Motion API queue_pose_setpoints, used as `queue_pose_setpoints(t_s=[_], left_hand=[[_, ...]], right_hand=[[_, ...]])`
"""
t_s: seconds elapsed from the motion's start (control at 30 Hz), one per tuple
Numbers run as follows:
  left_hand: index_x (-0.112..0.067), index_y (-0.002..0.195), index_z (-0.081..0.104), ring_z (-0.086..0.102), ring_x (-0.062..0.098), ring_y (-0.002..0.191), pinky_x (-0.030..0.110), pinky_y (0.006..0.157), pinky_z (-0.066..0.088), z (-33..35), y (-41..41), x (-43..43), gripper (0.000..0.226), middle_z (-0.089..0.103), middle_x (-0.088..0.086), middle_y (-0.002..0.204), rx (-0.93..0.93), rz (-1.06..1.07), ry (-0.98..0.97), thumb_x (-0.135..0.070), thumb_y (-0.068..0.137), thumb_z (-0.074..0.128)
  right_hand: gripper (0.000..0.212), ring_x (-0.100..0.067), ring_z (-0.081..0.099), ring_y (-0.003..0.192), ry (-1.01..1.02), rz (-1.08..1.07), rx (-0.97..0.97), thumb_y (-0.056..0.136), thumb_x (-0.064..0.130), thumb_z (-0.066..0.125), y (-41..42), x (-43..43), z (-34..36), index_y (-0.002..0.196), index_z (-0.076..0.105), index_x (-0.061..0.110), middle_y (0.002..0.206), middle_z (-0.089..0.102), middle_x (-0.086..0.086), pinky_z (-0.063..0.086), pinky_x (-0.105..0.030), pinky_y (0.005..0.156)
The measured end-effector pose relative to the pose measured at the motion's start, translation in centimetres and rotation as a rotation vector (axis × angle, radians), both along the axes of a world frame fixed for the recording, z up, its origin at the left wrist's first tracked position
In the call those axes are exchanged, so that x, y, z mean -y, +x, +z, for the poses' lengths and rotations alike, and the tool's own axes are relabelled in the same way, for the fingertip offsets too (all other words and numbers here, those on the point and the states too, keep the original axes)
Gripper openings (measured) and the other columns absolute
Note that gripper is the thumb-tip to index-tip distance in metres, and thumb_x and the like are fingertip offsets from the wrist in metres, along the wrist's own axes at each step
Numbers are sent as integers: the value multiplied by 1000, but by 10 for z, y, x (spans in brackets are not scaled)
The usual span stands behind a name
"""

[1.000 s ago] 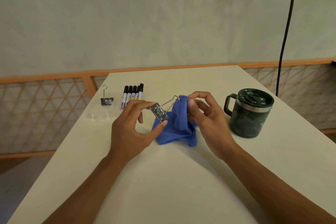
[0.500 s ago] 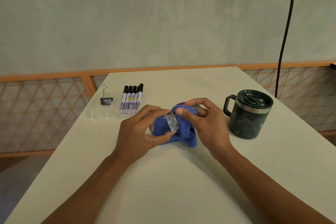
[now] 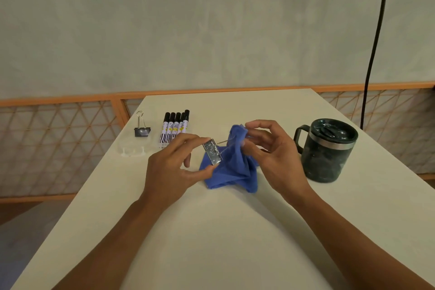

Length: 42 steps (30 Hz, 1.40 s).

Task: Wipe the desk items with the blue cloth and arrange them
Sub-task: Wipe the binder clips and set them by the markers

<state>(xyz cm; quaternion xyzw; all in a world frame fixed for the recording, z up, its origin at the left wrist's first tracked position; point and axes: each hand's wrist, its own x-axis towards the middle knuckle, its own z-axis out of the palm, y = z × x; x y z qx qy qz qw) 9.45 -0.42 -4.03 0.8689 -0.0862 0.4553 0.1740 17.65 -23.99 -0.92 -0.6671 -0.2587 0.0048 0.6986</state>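
Head view: binder clip [image 3: 212, 154] is held up over mid-table, its shiny metal body pinched btwn thumb & forefinger of the left hand [image 3: 169, 169], wire handle pointing right into the blue cloth [image 3: 231, 167]. Right hand [image 3: 270, 155] has fingers curled, pinching the top of the cloth around that handle. Rest of the cloth hangs down & its lower folds rest on the table [image 3: 223, 231], approx. centre, a bit toward the far edge. Near the far-left corner: row of black-capped markers [image 3: 175, 128] lying side by side, caps toward the far edge. Just left of them a second binder clip [image 3: 142, 128] stands w/ handle up, close to the left edge. On its near side is a clear plastic piece [image 3: 133, 150], can't tell what. Dark green lidded mug [image 3: 328, 150] stands near the right edge, handle facing left, just beside the right hand, apart from it. Black cable [image 3: 374, 42] hangs beyond the far-right corner.
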Motion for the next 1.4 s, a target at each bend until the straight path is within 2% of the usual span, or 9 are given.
queue_pose_setpoints(t_s=[0.3,0.6,0.7,0.87,0.97,1.03,1.17,1.23,1.4], left_hand=[[-22,124,79,47,-10,63,4,66,35,1,-2,4,48,69,-11,123,-60,-122,-12,-28,78,91],[-32,131,75,54,8,57,10,64,36,10,-5,-6,55,64,-19,132,-204,-184,-28,-27,80,96],[-36,132,74,55,11,60,11,65,37,15,-8,-13,59,63,-21,131,-255,-182,-61,-23,79,96],[-39,137,70,56,14,70,14,63,38,18,-9,-18,60,62,-21,133,-304,-166,-50,-25,83,93],[-45,146,61,62,20,80,31,60,50,19,-9,-13,64,62,-18,141,-360,-159,-223,-28,91,87],[-47,147,59,63,20,81,27,61,50,18,-10,-5,60,66,-18,136,-346,-95,-419,-35,94,84],[-35,103,81,54,15,62,26,63,47,14,-7,11,13,77,-12,98,-364,1,-701,-43,93,83],[-31,93,83,52,19,59,31,61,49,11,-9,22,14,79,-6,88,-467,-88,-763,-44,95,81],[-31,108,86,50,23,54,32,59,49,9,-14,53,15,82,2,90,-531,-230,-986,-35,102,73]], right_hand=[[23,-24,78,94,-115,55,-123,94,22,82,7,-1,-8,112,73,13,103,81,-3,64,-39,88],[19,-24,70,73,-117,189,-177,91,5,82,14,7,3,105,69,2,87,78,-17,60,-27,76],[20,-27,74,78,-142,251,-199,95,3,77,13,9,5,113,69,-1,98,80,-22,61,-26,78],[34,-28,76,72,-128,108,-210,80,5,91,15,6,3,106,71,-2,90,78,-22,63,-29,70],[31,-30,77,74,-111,76,-209,83,9,90,14,4,0,106,71,0,92,78,-18,65,-33,75],[26,-31,79,81,-14,49,-249,88,8,85,10,0,-6,108,71,0,94,80,-14,66,-33,79],[19,-32,81,92,138,-1,-301,96,6,77,-1,-6,-9,113,71,4,99,82,-12,66,-31,81],[20,-31,81,89,187,-38,-315,94,8,79,-7,-8,-7,112,70,5,97,82,-12,66,-31,80],[26,-29,82,85,189,-110,-288,89,13,86,-24,-18,-10,107,70,7,95,81,-11,65,-31,76]])
